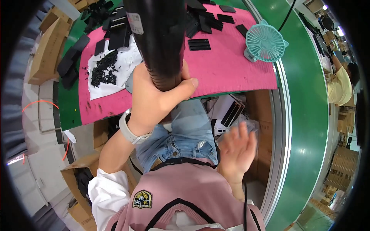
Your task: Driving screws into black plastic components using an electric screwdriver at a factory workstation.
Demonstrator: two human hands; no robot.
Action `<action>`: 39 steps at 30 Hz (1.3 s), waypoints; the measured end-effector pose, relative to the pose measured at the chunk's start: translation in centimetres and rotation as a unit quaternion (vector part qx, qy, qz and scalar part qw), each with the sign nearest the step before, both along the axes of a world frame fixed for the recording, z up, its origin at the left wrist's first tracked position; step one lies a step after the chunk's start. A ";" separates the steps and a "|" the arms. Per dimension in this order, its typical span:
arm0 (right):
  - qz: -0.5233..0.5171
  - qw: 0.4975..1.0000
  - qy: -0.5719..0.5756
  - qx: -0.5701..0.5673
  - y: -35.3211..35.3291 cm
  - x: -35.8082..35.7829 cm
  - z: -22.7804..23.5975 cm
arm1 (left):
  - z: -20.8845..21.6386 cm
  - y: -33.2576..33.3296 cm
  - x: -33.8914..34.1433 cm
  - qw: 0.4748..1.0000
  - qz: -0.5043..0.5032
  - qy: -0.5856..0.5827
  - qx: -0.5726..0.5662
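My left hand (156, 96) is wrapped round the ribbed lower part of a thick black cylinder (163, 42) with a small pale label. It rises close in front of my view, its top cut off by the frame edge; its exact kind cannot be made out. My right hand (238, 150), slightly blurred, is raised beside my lap with its fingers apart and nothing in it. Behind the left hand, a heap of small black parts (104, 71) lies on a white cloth (98, 92). A grey rounded edge of some object (129, 84) shows beside the left wrist.
A pink mat (231, 73) covers the green table. On it are black ribbed pieces (199, 44), stacked black blocks (118, 36) and a teal fan (266, 42) at the right. Cardboard boxes (48, 50) stand at left. A person in yellow (340, 86) is far right.
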State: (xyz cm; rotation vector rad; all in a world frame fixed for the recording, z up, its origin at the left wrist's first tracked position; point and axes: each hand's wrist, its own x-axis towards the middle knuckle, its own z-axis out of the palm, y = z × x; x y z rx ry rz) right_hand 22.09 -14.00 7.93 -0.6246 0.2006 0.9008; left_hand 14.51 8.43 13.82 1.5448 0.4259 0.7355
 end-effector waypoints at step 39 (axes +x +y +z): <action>0.367 0.024 -0.714 0.596 3.0 4.4 22.0 | -2.7 1.0 -4.2 0.993 0.039 -0.062 -0.096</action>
